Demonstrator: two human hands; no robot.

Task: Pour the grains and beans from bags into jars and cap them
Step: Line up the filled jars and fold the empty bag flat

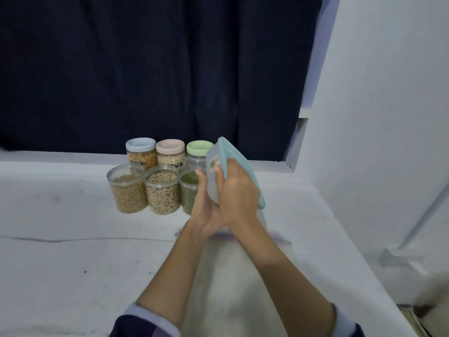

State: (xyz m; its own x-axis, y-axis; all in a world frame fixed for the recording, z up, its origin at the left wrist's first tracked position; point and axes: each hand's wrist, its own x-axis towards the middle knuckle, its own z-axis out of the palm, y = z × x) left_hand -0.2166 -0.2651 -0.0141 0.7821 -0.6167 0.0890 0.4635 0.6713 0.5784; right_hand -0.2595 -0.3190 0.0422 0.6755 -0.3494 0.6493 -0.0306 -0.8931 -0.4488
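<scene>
Hands first: your right hand is wrapped over the teal lid of a clear jar, fingers curled round the lid's rim, and your left hand cups the jar's body from below, thumb up along its side. You hold the jar tilted, lid toward you and to the right; it is too blurred to tell what is inside.

Just left of your hands stand three open jars in a row: green lentils nearest, partly behind your left thumb, then pale beans, then tan beans. Behind them are three capped jars with a green lid, a pink lid and a blue lid.

Under your forearms lies a clear bag on the white counter. A dark curtain hangs beyond the jars.
</scene>
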